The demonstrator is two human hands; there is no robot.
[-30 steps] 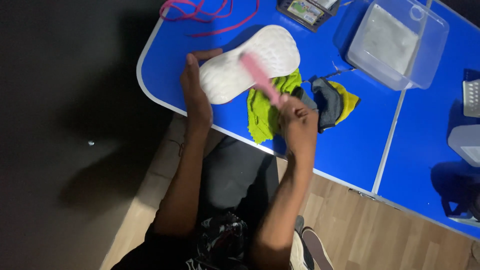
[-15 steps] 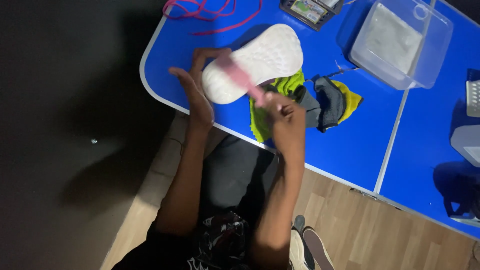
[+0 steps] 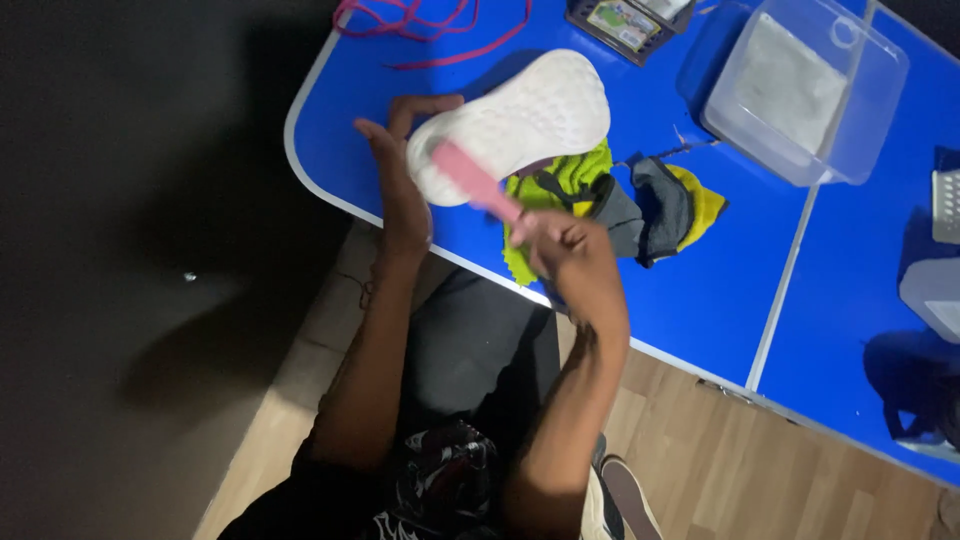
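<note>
Left hand (image 3: 400, 190) grips white shoe (image 3: 520, 120) | right hand (image 3: 565, 250) holds pink brush (image 3: 472, 180), seemingly touching sole

Shoe sole (image 3: 520, 120): white, matt, looks like rubber or foam, finely dimpled tread.
Brush (image 3: 470, 180): pink plastic handle, smooth.
Table (image 3: 700, 300): blue top, smooth with a slight sheen; pale rim along its edges.
Cloth (image 3: 560, 185): yellow-green, soft, napped.
Grey cloth (image 3: 655, 205): matt fabric with a yellow lining.
Box (image 3: 800, 95): clear plastic, glossy, at the far edge.
Laces (image 3: 430, 20): pink woven cord, at the far corner.
Floor (image 3: 740, 470): wood planks, matt.
</note>
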